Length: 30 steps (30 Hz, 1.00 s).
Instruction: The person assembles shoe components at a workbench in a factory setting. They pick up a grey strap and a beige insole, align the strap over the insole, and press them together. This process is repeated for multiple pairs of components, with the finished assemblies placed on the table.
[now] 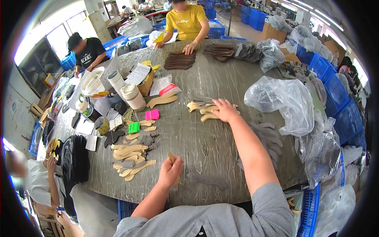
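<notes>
My left hand (169,172), near the table's front edge, is closed round a tan curved piece (171,157) whose tip pokes out above the fist. Farther off, my right hand (227,110) lies with fingers stretched over a small pile of tan and grey pieces (194,106) and touches it; the palm hides part of the pile. Between my arms a flat grey curved piece (207,180) lies alone on the table. Left of my left hand is a loose heap of tan and grey curved pieces (130,152). Grey pieces (267,143) lie fanned beside my right forearm.
Pink tags (152,114), green tags (134,127) and a white lidded cup (133,97) stand at left. Clear plastic bags (276,103) cover the right side of the table (215,148). Across it, a person in yellow (186,21) handles a brown stack (179,61). Blue crates (342,114) line the right.
</notes>
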Each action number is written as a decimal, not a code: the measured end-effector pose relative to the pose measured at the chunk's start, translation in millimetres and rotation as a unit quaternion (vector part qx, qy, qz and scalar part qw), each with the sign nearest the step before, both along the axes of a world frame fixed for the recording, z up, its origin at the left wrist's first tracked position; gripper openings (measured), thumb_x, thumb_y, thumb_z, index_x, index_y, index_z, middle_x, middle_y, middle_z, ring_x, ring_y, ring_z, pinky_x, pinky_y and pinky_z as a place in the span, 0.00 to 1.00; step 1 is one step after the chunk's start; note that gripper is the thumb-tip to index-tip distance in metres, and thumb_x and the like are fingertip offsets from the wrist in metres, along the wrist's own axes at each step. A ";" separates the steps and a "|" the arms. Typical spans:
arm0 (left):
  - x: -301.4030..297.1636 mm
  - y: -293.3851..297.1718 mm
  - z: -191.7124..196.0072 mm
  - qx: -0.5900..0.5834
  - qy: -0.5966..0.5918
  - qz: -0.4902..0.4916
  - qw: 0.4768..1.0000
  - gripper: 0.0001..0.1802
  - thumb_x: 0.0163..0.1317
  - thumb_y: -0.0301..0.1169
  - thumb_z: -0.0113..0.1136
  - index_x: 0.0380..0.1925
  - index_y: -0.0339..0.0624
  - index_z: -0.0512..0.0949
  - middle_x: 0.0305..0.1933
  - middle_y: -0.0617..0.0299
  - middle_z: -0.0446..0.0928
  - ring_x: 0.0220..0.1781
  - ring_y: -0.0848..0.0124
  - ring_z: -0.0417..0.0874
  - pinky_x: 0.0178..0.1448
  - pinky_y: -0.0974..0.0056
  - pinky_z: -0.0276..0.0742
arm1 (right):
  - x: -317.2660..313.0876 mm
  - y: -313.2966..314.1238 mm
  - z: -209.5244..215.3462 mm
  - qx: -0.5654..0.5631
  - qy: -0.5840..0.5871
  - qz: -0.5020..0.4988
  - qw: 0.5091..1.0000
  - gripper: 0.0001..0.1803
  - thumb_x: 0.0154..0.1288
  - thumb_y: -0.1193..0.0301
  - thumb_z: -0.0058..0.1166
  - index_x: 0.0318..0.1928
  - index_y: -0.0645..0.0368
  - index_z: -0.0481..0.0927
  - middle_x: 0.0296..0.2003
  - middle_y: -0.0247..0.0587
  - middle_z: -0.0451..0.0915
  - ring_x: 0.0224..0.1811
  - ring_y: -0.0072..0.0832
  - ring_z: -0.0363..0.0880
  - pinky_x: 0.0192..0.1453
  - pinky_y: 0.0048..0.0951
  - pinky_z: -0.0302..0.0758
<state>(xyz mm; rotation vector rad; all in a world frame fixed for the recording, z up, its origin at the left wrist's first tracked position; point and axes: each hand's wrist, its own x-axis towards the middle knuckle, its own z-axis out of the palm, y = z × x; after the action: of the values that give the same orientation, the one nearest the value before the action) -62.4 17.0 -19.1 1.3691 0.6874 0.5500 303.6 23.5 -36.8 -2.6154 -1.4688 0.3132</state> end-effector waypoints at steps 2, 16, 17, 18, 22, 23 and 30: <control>0.8 2.0 0.3 -0.001 0.011 0.011 1.000 0.14 0.74 0.36 0.48 0.31 0.41 0.71 0.17 0.69 0.66 0.18 0.80 0.65 0.24 0.72 0.61 | -27.4 -4.4 -6.9 0.008 -0.023 0.023 0.999 0.36 0.68 0.41 0.43 0.73 0.34 0.57 0.73 0.36 0.56 0.75 0.44 0.52 0.75 0.58 0.50; 102.5 67.0 17.7 0.540 0.225 -0.010 0.811 0.08 0.56 0.25 0.57 0.36 0.39 0.80 0.43 0.53 0.79 0.44 0.51 0.82 0.45 0.52 0.78 | -149.5 -66.7 3.5 0.151 -0.149 0.083 0.974 0.36 0.62 0.54 0.59 0.69 0.41 0.64 0.69 0.48 0.58 0.72 0.46 0.54 0.72 0.60 0.50; 110.9 77.0 11.3 0.553 0.256 -0.038 0.792 0.09 0.55 0.26 0.57 0.36 0.40 0.80 0.42 0.53 0.79 0.43 0.51 0.83 0.45 0.52 0.79 | -152.6 -70.4 5.2 0.144 -0.162 0.095 0.972 0.35 0.61 0.54 0.60 0.69 0.41 0.65 0.68 0.48 0.58 0.72 0.45 0.54 0.72 0.59 0.50; 117.2 80.8 10.2 0.566 0.286 -0.068 0.770 0.09 0.54 0.26 0.57 0.36 0.41 0.80 0.41 0.54 0.80 0.43 0.52 0.83 0.45 0.52 0.79 | -153.1 -73.8 -0.9 0.144 -0.152 0.091 0.973 0.35 0.62 0.55 0.59 0.68 0.41 0.66 0.68 0.48 0.58 0.72 0.45 0.54 0.72 0.59 0.50; 121.7 85.1 4.7 0.538 0.313 -0.044 0.781 0.10 0.55 0.29 0.57 0.37 0.41 0.79 0.42 0.54 0.80 0.42 0.52 0.83 0.46 0.52 0.79 | -147.3 -76.0 -25.3 0.172 -0.120 0.077 0.975 0.33 0.63 0.57 0.59 0.67 0.44 0.67 0.67 0.49 0.60 0.72 0.45 0.54 0.73 0.57 0.49; 119.1 84.5 1.9 0.534 0.309 -0.026 0.787 0.10 0.56 0.29 0.58 0.38 0.41 0.79 0.42 0.54 0.80 0.42 0.52 0.83 0.46 0.52 0.79 | -146.9 -74.9 -24.9 0.178 -0.116 0.077 0.974 0.33 0.62 0.57 0.59 0.67 0.45 0.67 0.66 0.49 0.61 0.72 0.45 0.54 0.73 0.57 0.49; 117.8 80.9 -0.9 0.501 0.285 -0.039 0.817 0.16 0.58 0.37 0.62 0.43 0.40 0.81 0.44 0.50 0.80 0.46 0.50 0.82 0.48 0.51 0.78 | -163.3 -83.7 -13.0 0.234 -0.103 0.104 0.961 0.28 0.59 0.61 0.62 0.60 0.54 0.73 0.64 0.51 0.65 0.72 0.46 0.55 0.73 0.57 0.49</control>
<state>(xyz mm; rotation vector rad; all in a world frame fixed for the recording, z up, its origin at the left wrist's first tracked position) 55.4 98.0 -20.1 2.6180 0.8474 0.4348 140.2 -60.2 -49.7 -2.1704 -1.6407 -0.2697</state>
